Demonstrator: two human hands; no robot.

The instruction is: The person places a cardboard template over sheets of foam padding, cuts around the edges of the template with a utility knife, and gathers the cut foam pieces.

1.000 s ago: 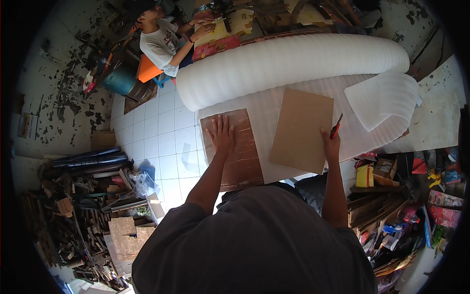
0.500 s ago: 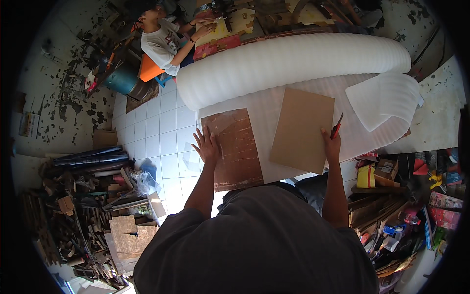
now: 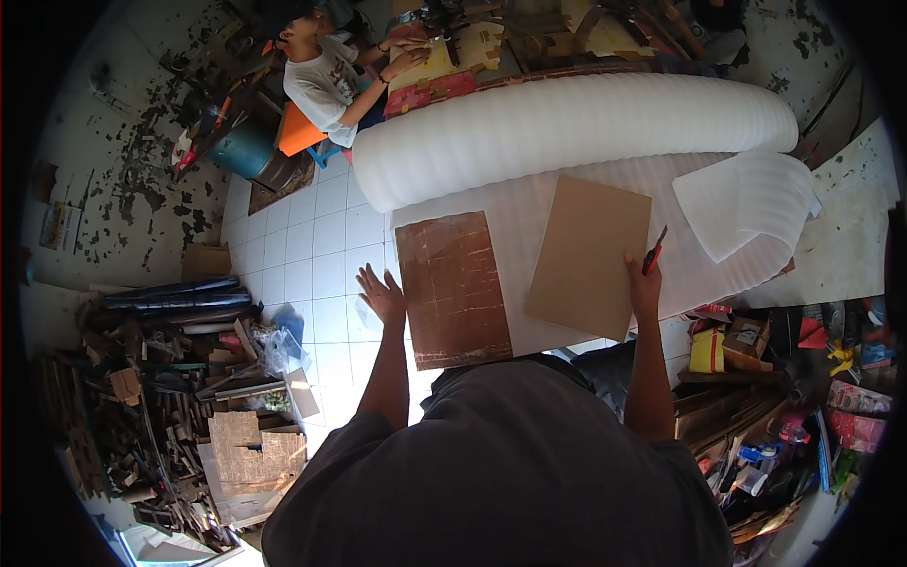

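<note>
My left hand (image 3: pixel 382 296), fingers spread, hovers just off the left edge of a scuffed reddish-brown board (image 3: pixel 455 293). Nothing is in it. My right hand (image 3: pixel 644 281) grips a red utility knife (image 3: pixel 653 255) with its blade pointing up and away. The same hand rests at the right edge of a plain tan cardboard sheet (image 3: pixel 590 255), which lies tilted on white foam sheeting (image 3: pixel 515 213). Whether the fingers pinch the cardboard is hard to see.
Behind the boards lies a thick roll of white foam (image 3: pixel 576 128), with a folded foam flap (image 3: pixel 723 203) at right. A co-worker in a white shirt (image 3: pixel 321 85) works at the far bench. Scrap wood (image 3: pixel 142 406) piles up at left; clutter (image 3: pixel 756 444) fills the right.
My left hand has slid left, off the brown board's edge. A clear film piece near that hand shows less now. The right hand still holds the knife beside the cardboard.
</note>
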